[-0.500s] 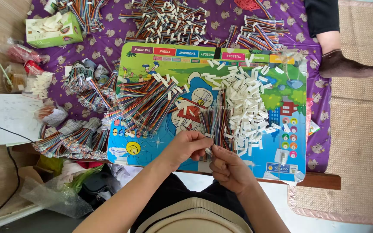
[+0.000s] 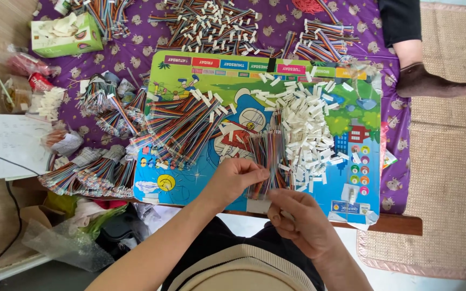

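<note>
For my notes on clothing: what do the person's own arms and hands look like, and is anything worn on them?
Both forearms are bare; no sleeves, gloves, watch or rings are visible. The left hand and right hand are uncovered, with no markings visible.

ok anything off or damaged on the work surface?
Yes. The cartoon board has a torn, curled near-right corner. A small clear bag lies loose beside it. The white connectors are scattered rather than piled. Both hands, left and right, hold a ribbon-cable bundle.
</note>
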